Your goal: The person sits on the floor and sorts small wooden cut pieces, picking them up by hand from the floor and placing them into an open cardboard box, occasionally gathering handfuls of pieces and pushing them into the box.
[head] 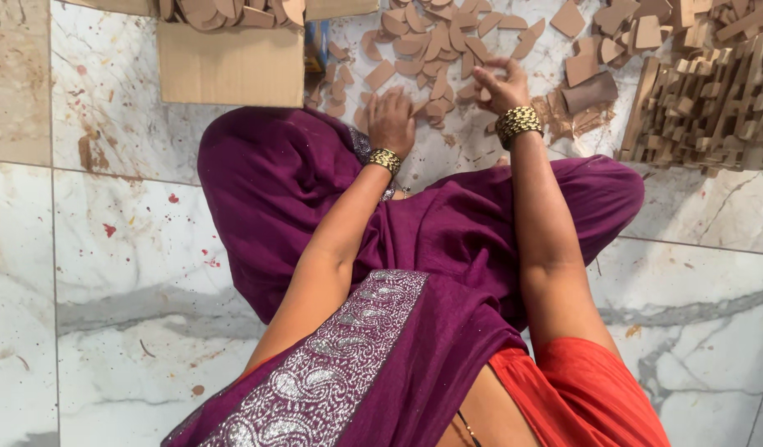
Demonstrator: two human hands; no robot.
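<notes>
Nearest me, purple cloth [448, 240] covers my crossed legs on the marble floor [125, 248]. My left hand [391, 120] lies palm down at the near edge of the scattered flat brown cutout pieces [431, 50], fingers spread and loose, holding nothing I can see. My right hand [499, 83] is raised just past it, fingertips pinched on one small piece; I can't make out its shape. Best practice, I'd judge: take one piece per pinch, keep the left pinning neighbours so the pile doesn't slide. Further right, a stack of interlocked wooden parts [704, 99]. Far left, a cardboard box [231, 62] with more pieces.
</notes>
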